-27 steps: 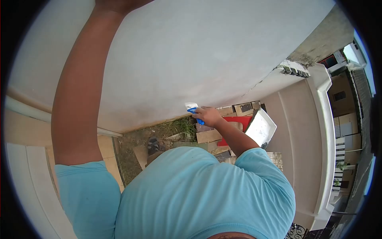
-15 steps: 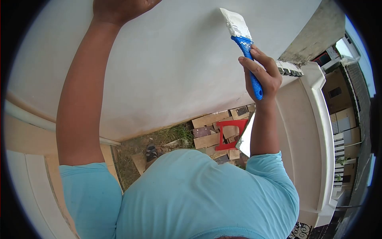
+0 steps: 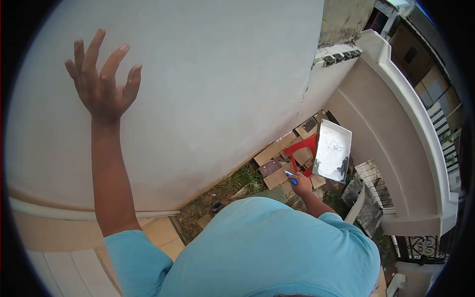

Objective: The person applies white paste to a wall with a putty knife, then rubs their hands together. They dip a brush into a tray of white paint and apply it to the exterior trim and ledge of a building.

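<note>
My left hand (image 3: 101, 81) rests on the white wall (image 3: 208, 74) high at the left, fingers spread and fingertips touching the surface. My right hand (image 3: 302, 184) hangs low by my side, closed around the blue handle of a paint brush (image 3: 291, 178). Only a short piece of the handle shows; the bristles are hidden. The hand is just left of a white paint tray (image 3: 332, 151) with white paint in it, which sits on a red stool (image 3: 302, 153).
Wooden planks (image 3: 274, 148) and scraps lie stacked on grass at the wall's foot. A cream boundary wall (image 3: 396, 128) curves along the right, with a slatted crate (image 3: 373, 183) beneath it. Tiled floor (image 3: 158, 232) shows lower left. A crack (image 3: 307, 91) runs down the wall's corner.
My right hand has dropped from high on the wall, with the brush, down to beside the paint tray. My left hand has come into full view, spread on the wall.
</note>
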The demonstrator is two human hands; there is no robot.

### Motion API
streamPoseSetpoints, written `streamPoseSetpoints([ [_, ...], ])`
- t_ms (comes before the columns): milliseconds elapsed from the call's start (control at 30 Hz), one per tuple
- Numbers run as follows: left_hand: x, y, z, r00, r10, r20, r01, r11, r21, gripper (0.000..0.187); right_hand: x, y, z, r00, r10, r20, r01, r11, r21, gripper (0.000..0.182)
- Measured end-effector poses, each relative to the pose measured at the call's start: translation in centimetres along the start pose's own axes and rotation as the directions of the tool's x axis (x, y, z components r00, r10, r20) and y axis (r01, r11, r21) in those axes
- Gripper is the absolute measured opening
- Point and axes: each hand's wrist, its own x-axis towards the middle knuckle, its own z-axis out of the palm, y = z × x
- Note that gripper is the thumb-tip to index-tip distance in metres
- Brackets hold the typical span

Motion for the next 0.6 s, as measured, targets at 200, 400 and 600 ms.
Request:
streamPoseSetpoints([
  [200, -13.0, 25.1, 2.7, 0.818, -0.172, 0.548, 0.574, 0.291, -0.765, 0.043, -14.2, 5.4, 0.5, 0.61, 0.775, -0.165, -0.753, 0.632, 0.183, 0.02],
  [400, -29.7, 46.3, 0.9, -0.536, 0.842, -0.062, 0.789, 0.474, -0.391, 0.088, -32.4, 2.8, 2.8, -0.052, 0.983, -0.178, -0.884, 0.037, 0.466, 0.021],
  [600, -20.3, 65.1, 6.0, -0.479, 0.827, 0.295, 0.852, 0.356, 0.384, 0.095, -49.9, -6.3, 7.1, -0.3, 0.949, 0.1, -0.9, -0.316, 0.299, 0.024],
])
